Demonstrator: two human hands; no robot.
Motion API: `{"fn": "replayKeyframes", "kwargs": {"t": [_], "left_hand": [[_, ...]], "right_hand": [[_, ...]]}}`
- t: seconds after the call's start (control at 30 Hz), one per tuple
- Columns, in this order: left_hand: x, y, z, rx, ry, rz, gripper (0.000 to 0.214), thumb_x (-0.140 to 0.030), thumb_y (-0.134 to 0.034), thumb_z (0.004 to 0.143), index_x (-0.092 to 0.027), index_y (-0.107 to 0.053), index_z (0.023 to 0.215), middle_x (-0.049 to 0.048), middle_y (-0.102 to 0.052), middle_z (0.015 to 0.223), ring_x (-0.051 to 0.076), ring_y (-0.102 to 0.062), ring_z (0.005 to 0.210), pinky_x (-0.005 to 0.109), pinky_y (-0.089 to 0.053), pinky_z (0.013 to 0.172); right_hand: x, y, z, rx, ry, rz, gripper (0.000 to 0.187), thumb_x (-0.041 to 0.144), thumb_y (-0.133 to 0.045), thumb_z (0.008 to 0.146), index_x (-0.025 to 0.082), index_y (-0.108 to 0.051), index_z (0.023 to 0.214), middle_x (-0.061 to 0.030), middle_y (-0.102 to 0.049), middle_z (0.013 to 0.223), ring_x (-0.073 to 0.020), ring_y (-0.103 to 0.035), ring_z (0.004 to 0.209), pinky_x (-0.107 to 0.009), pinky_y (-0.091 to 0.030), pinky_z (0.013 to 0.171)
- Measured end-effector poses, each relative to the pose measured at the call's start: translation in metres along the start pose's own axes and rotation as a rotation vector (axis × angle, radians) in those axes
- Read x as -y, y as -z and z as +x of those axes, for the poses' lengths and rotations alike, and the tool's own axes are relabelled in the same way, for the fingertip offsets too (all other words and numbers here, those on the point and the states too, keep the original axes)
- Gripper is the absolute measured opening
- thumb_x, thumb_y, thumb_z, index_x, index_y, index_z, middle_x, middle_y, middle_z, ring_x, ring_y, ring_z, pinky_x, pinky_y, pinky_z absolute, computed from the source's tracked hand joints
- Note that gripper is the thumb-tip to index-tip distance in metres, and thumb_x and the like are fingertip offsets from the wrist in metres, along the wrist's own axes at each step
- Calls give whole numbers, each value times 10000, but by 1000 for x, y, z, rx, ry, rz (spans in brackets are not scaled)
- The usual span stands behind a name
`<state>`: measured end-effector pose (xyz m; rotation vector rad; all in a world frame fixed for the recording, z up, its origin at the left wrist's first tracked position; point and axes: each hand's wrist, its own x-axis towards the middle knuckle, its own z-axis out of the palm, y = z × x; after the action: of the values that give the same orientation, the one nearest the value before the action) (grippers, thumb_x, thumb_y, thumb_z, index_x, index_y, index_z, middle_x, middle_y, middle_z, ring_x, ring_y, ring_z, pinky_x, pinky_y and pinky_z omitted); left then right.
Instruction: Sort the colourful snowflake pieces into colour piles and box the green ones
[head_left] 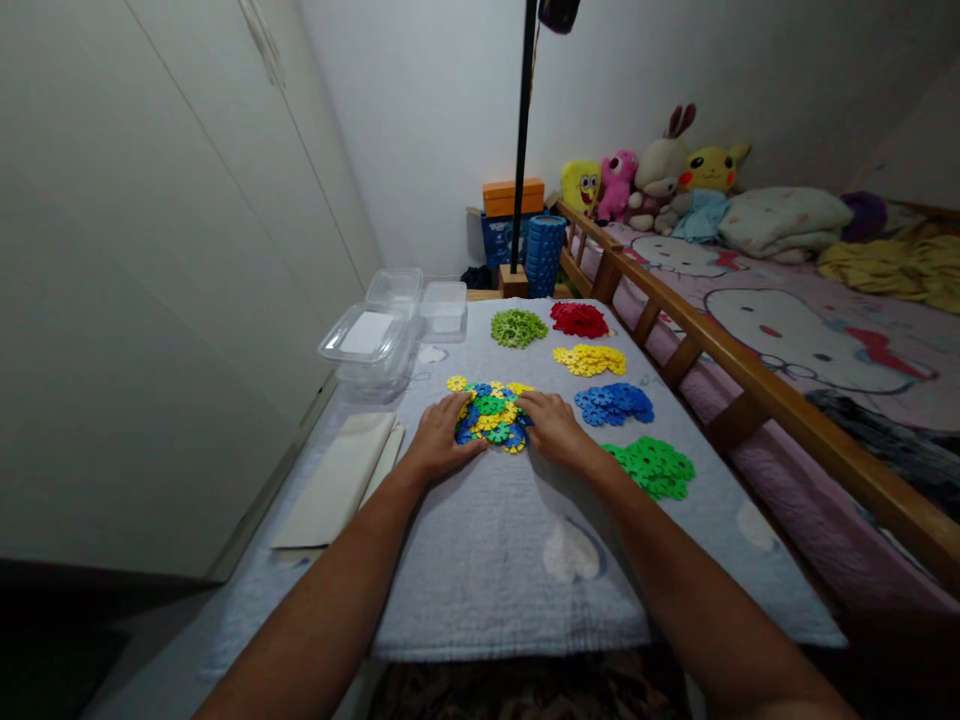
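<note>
A mixed pile of yellow, blue and green snowflake-shaped plastic pieces (491,414) lies on a pale grey quilted cloth (495,560). My left hand (441,436) rests flat on the cloth against the pile's left side, fingers stretched out. My right hand (551,423) lies against the pile's right side, fingers curved onto the pieces. Sorted heaps lie to the right and behind: light green (518,327), red (579,320), yellow (590,359), blue (614,403) and bright green (654,466).
Clear plastic containers (375,340) stand at the cloth's far left, with a folded cream cloth (341,480) below them. A wooden bed rail (750,375) runs along the right. A black pole (521,140) rises at the far end. Plush toys (652,175) sit on the bed.
</note>
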<state>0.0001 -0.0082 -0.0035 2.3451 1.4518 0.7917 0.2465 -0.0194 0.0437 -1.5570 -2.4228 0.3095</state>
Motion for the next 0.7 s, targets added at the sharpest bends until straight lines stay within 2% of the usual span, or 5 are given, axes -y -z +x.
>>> {"fn": "replayKeyframes", "kwargs": {"t": [0.1, 0.17, 0.4, 0.57, 0.7], "left_hand": [[1, -1, 0, -16, -13, -26, 770, -444, -768, 761, -200, -464, 1425, 147, -553, 1448, 334, -518, 1345, 515, -390, 1142], [2, -2, 0, -15, -19, -38, 774, -438, -773, 760, -193, -464, 1426, 152, -555, 1445, 334, -522, 1340, 514, -396, 1138], [1, -4, 0, -23, -22, -25, 794, -490, -789, 752, -193, -473, 1417, 161, -561, 1439, 346, -525, 1334, 531, -400, 1122], [-2, -1, 0, -22, -16, -21, 800, -499, -800, 742, -194, -483, 1410, 162, -571, 1429, 349, -534, 1326, 530, -404, 1119], [-2, -1, 0, -24, -13, -20, 808, -514, -803, 732, -215, -490, 1415, 153, -564, 1439, 353, -525, 1337, 536, -401, 1126]], "right_hand": [[2, -19, 7, -69, -40, 7, 488, 122, -437, 954, 190, -572, 1418, -106, -554, 1485, -284, -491, 1258, -403, -373, 1033], [-1, -24, 8, -92, -51, 23, 474, 130, -453, 949, 195, -587, 1399, -101, -598, 1436, -283, -495, 1231, -399, -367, 1017], [-6, -21, 5, -125, -56, 27, 347, 169, -635, 859, 214, -694, 1197, -94, -688, 1209, -284, -497, 1154, -394, -357, 963], [-5, -24, 4, -164, -92, -13, 337, 270, -704, 843, 218, -688, 1176, -115, -612, 1289, -294, -472, 1164, -398, -366, 958], [-6, -25, 4, -171, -100, 49, 305, 280, -731, 810, 207, -688, 1103, -111, -616, 1250, -295, -475, 1151, -394, -380, 933]]}}
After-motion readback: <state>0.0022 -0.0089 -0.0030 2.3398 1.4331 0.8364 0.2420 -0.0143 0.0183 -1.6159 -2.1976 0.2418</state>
